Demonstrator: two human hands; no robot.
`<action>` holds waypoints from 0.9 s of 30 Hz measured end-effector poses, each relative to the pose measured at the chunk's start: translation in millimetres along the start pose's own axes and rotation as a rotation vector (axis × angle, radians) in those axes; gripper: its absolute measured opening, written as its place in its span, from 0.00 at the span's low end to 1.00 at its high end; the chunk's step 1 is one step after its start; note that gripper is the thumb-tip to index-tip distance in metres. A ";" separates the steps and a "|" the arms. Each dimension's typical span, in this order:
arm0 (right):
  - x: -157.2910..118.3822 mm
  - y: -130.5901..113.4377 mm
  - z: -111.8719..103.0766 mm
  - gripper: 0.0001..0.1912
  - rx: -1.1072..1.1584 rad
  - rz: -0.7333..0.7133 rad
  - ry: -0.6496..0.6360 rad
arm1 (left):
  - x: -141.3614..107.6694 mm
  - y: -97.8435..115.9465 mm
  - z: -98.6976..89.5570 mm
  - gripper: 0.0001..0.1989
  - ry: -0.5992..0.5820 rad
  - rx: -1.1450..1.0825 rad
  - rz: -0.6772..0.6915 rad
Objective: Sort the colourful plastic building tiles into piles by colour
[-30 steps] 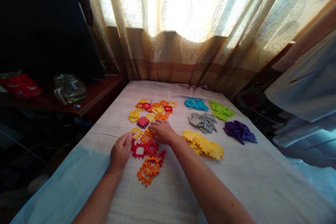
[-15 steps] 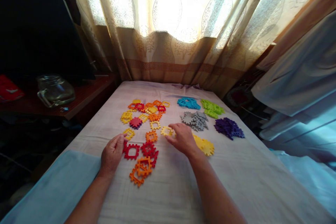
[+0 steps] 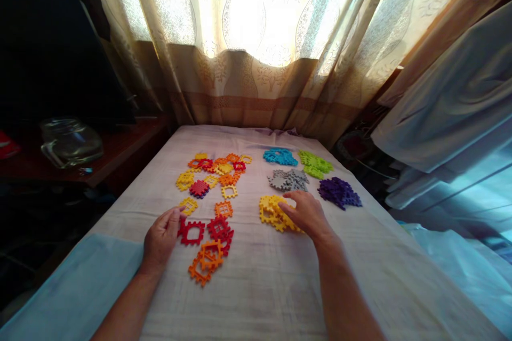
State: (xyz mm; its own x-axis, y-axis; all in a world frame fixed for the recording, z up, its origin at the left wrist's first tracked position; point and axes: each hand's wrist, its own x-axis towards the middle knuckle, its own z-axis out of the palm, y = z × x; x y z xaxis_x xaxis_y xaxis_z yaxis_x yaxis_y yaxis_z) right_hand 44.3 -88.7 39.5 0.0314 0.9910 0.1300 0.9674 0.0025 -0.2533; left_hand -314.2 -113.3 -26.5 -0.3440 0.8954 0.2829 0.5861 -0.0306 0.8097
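Observation:
My left hand (image 3: 162, 234) is closed at the left, its fingertips pinched beside a yellow piece (image 3: 188, 206) and a red frame piece (image 3: 193, 233); what it grips, if anything, is hidden. Over the right part of the yellow pile (image 3: 276, 214) is my right hand (image 3: 302, 212), its thumb and fingers apart. Behind that hand lies a grey pile (image 3: 288, 179). Orange frames (image 3: 210, 254) overlap near the front, below a dark red piece (image 3: 218, 228). Farther back, red, orange and yellow pieces (image 3: 226, 169) lie mixed together.
Blue (image 3: 280, 156), green (image 3: 315, 163) and purple (image 3: 339, 192) piles lie at the back right of the cloth-covered surface (image 3: 256, 287). A glass jug (image 3: 72, 141) stands on a dark red side table at left. Patterned curtains (image 3: 248, 80) hang behind.
My right hand has moved right, from a yellow frame onto the yellow pile. That yellow frame now lies at the pile's left side. The view has shifted slightly; my left hand stays by the red frame.

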 end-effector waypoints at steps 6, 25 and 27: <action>9.4 -50.7 7.8 0.11 0.070 -0.188 0.015 | -1.1 0.1 1.4 0.25 -0.006 -0.047 -0.013; 18.2 -91.7 36.1 0.10 0.030 -0.303 -0.019 | -0.9 1.9 0.0 0.25 -0.002 -0.049 0.011; 8.6 -69.2 22.8 0.09 0.055 -0.255 0.028 | -0.8 1.1 0.0 0.24 -0.012 -0.052 0.001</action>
State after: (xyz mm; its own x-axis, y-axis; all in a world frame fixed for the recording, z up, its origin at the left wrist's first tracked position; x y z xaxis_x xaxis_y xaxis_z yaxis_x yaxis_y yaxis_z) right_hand -28.1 -77.2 36.3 -0.2037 0.9535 0.2224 0.9300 0.2594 -0.2606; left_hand -313.2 -114.0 -25.8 -0.3349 0.9004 0.2776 0.5469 -0.0541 0.8354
